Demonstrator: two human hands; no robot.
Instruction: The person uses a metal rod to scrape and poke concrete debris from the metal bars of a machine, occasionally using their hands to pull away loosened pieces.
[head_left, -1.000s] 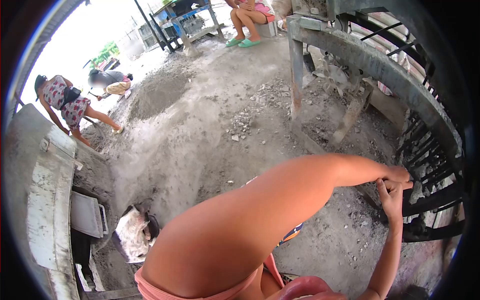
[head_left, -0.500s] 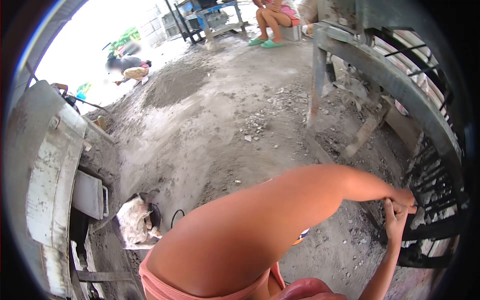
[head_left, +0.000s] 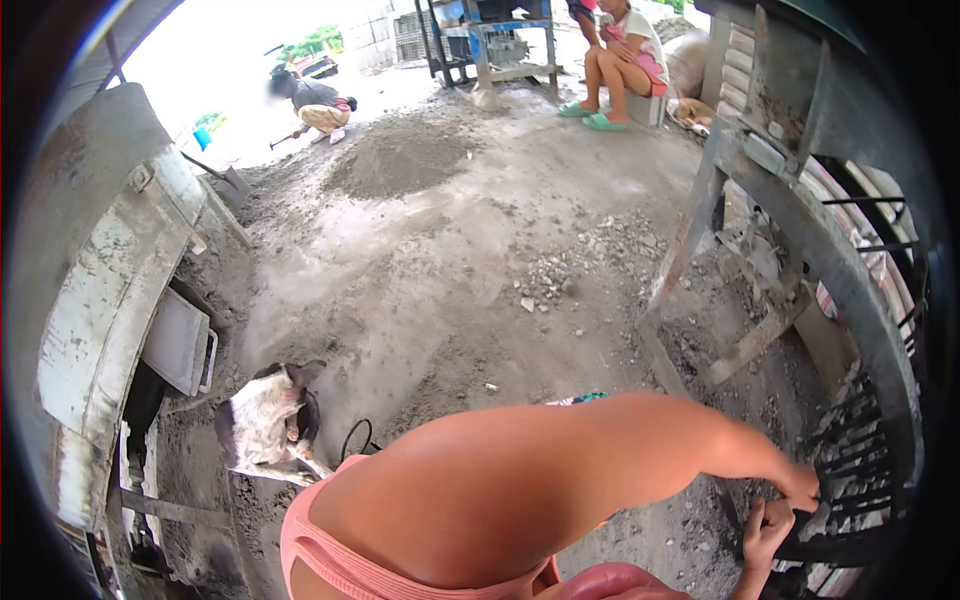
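Note:
My left arm reaches across the view to the right. My left hand [head_left: 799, 487] is closed at the dark metal bars [head_left: 855, 455] of a machine. A small dark bit shows at its fingers, too hidden to name. Just below and nearer to me, my right hand [head_left: 768, 530] is curled closed with its thumb up. What its fingers hold, if anything, cannot be made out. Both hands are close together beside the curved grey metal frame [head_left: 835, 260] that surrounds the bars.
A white and dark dog [head_left: 268, 425] lies curled at lower left, beside a worn metal machine [head_left: 95, 330]. Gravel [head_left: 550, 280] and a grey sand heap [head_left: 400, 165] cover parts of the ground. One person [head_left: 318, 105] squats at the back; another [head_left: 625, 65] sits on a block.
The view has shifted, bringing more of the background in. Both hands appear lower in the picture and remain close together beside the bars. The right hand looks more tightly curled.

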